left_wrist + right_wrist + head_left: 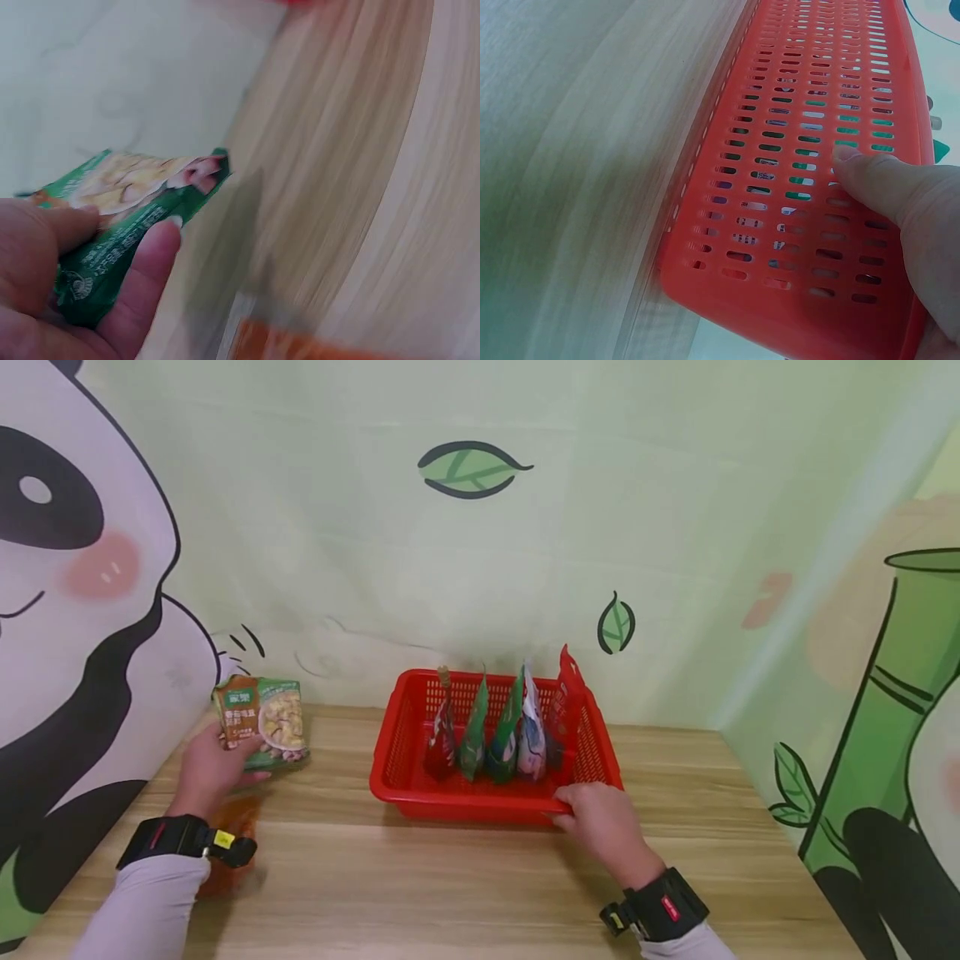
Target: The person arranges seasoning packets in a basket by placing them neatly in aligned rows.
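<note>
At the table's left side my left hand (215,766) pinches a green and brown food packet (262,714) with a picture of food on its front. The left wrist view shows the thumb on the printed face and a finger under the green lower edge of the packet (142,217). My right hand (600,822) grips the front rim of a red plastic basket (465,802) near its right corner; in the right wrist view the thumb (877,180) lies along the slotted outer wall. Several packets stand upright in the basket, among them a green packet (474,735) and a red packet (567,702).
An orange packet (232,852) lies on the wooden table (337,877), partly hidden under my left wrist. Behind the table hangs a pale green backdrop (337,527) with printed leaves and pandas, close behind the basket.
</note>
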Tool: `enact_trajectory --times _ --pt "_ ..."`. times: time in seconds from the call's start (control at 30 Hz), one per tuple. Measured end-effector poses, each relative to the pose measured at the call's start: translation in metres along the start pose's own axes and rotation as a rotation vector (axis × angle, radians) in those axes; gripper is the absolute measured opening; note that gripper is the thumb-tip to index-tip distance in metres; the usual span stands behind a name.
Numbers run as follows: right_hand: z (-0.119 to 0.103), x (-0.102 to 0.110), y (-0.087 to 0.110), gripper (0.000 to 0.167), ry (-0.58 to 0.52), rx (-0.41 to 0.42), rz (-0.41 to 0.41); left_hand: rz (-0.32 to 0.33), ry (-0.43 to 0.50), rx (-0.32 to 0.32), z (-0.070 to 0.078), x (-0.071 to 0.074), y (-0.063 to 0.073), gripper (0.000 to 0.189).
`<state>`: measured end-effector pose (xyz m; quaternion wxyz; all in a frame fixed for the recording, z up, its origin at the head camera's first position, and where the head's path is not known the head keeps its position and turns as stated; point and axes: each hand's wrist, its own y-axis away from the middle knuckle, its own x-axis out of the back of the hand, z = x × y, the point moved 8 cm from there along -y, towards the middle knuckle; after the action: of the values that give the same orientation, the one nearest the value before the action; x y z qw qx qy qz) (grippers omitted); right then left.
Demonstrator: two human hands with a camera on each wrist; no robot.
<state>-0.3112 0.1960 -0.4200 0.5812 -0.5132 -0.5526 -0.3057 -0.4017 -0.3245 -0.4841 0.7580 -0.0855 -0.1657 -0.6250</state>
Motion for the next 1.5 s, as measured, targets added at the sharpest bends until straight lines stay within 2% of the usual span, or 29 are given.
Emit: enact_trajectory --times 0.1,0.23,0.4,0.53,0.77,0.83,1.0,1.17,1.33,1.4,1.5 --pt "0.0 -0.001 0.0 0.013 -0.012 -0.011 -0.011 0.01 0.088 -0.039 0.011 -0.006 0.014 0.066" --pt "0.0 -0.004 0.0 0.011 -0.023 -0.011 -0.018 -0.007 0.236 -0.093 0.033 -0.018 0.04 0.061" --pt "0.0 -0.003 0.002 0.012 -0.026 -0.005 -0.006 0.008 0.343 -0.138 0.061 -0.033 0.075 0.061" --pt "0.001 -0.002 0.002 0.012 -0.039 -0.017 -0.016 0.01 0.371 -0.164 0.081 -0.042 0.098 0.062" --pt "0.002 -0.003 0.001 0.013 -0.032 -0.021 -0.022 -0.038 0.262 -0.195 0.109 -0.072 0.127 0.057" --pt "0.002 -0.002 0.002 0.014 -0.027 -0.023 -0.019 -0.082 0.303 -0.182 0.114 -0.085 0.134 0.055" --pt "0.002 -0.001 0.003 0.019 -0.031 -0.041 -0.001 -0.184 0.386 -0.102 0.119 -0.121 0.148 0.049" --pt "0.005 0.001 0.004 0.026 -0.072 -0.077 0.016 -0.304 0.467 -0.084 0.124 -0.155 0.164 0.048" --pt "0.007 0.003 0.006 0.047 -0.244 -0.15 -0.027 -0.39 0.51 -0.077 0.125 -0.178 0.174 0.046" --pt "0.007 0.004 0.009 0.056 -0.341 -0.176 -0.046 -0.412 0.501 -0.077 0.125 -0.185 0.176 0.046" --pt "0.004 0.007 0.013 0.061 -0.501 -0.183 -0.051 -0.443 0.5 -0.09 0.125 -0.195 0.18 0.049"
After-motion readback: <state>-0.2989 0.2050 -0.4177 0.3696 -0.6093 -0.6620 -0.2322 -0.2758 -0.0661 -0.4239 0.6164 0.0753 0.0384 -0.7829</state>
